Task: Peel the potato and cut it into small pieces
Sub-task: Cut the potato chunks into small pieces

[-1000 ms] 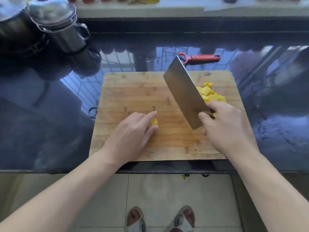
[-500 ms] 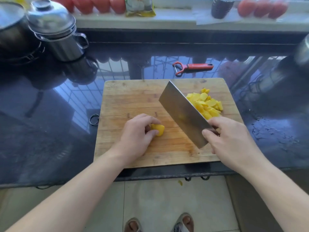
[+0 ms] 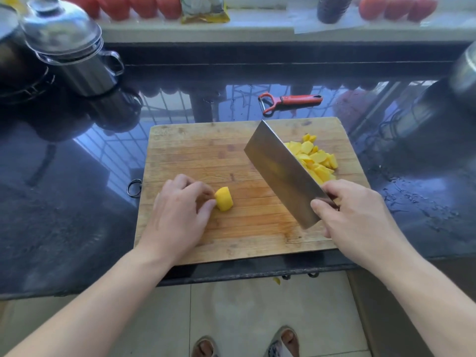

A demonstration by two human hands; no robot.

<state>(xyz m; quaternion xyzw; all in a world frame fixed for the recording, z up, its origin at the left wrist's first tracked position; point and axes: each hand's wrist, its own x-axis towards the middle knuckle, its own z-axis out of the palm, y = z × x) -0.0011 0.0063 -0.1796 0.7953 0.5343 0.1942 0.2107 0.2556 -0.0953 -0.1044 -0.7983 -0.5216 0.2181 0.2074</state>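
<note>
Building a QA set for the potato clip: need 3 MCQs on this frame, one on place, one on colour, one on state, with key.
1. Where does the peeler lie?
A. On the counter beyond the cutting board
B. On the board
C. In the left hand

2. What colour is the peeler's handle?
A. Green
B. Red
C. White

3. What does the right hand hold?
A. Nothing
B. A potato chunk
C. The cleaver

Key: 1 A, it rests on the dark counter past the board's far edge. 2 B, the handle is red. 3 C, its fingers wrap the cleaver's handle, while the left hand pinches the potato chunk.
</note>
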